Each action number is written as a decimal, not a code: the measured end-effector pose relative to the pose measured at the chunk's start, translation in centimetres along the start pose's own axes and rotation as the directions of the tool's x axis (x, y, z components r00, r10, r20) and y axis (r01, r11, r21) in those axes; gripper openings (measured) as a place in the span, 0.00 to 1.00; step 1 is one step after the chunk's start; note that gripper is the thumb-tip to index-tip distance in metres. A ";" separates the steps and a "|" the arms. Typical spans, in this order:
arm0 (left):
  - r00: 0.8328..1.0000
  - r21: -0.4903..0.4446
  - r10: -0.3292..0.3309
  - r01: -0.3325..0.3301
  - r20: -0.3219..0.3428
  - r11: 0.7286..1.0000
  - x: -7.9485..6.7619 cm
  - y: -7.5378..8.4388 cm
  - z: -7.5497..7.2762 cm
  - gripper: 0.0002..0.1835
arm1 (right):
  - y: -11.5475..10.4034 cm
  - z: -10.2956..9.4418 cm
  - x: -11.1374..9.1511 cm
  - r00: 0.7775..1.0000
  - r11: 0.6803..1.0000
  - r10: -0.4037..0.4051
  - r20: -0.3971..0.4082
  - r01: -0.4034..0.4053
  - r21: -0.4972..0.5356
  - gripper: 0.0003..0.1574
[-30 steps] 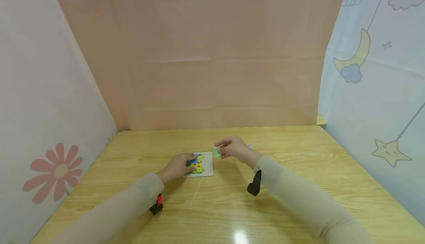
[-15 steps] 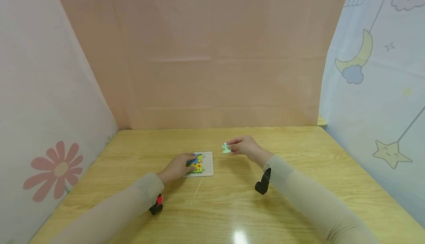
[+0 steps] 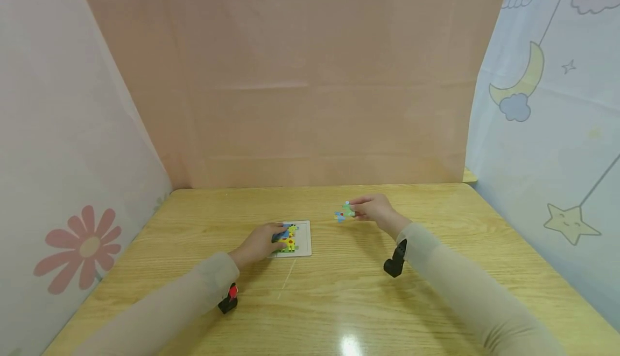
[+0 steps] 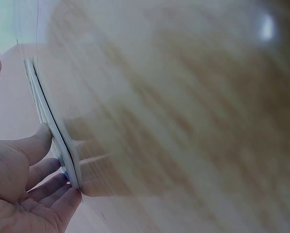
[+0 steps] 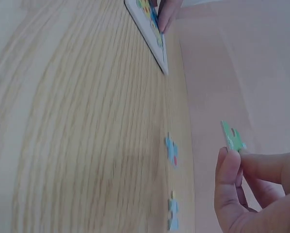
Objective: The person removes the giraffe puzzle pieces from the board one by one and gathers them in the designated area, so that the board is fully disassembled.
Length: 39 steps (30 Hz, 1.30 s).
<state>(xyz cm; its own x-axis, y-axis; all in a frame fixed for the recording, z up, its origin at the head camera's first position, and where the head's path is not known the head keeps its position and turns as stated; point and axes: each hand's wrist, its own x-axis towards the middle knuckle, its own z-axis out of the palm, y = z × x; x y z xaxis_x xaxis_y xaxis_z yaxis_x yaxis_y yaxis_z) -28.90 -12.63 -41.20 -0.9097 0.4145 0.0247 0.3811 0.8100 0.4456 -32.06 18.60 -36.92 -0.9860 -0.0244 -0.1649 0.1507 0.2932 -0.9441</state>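
My left hand (image 3: 260, 242) rests on the left part of a white-framed jigsaw puzzle board (image 3: 303, 239), thumb and fingertips on it. Next to those fingers, yellow giraffe pieces (image 3: 289, 244) with red spots show in the frame, while the hand covers its left side. To the right of the board, my right hand (image 3: 375, 209) pinches a green puzzle piece (image 5: 233, 138) between thumb and fingers, held up off the table. Just left of that piece in the head view, a light-blue puzzle piece (image 3: 339, 216) with a red spot lies on the table.
Another pale-blue puzzle piece (image 5: 173, 213) lies on the wooden table (image 3: 310, 302) in the right wrist view. A plain tan sheet (image 3: 310, 86) stands behind the table, with printed white sheets at both sides.
My right hand has moved right, away from the board, with the green puzzle piece in its fingers. A light-blue piece now shows beside it. The left hand has stayed on the board.
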 end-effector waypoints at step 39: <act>1.000 -0.023 0.011 -0.011 -0.027 1.000 0.2 -0.5 0.4 0.27 | 4.6 -7.9 4.4 0.951 0.902 0.150 -0.270 -0.243 -0.356 0.16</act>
<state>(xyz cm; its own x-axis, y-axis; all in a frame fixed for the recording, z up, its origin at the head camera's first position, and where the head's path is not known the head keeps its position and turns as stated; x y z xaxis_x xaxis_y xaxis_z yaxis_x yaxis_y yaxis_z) -29.21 -12.79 -41.73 -0.9097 0.4119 0.0531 0.3874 0.7957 0.4657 -36.28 27.39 -39.71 -0.9345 0.2786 -0.2213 0.3503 0.6104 -0.7104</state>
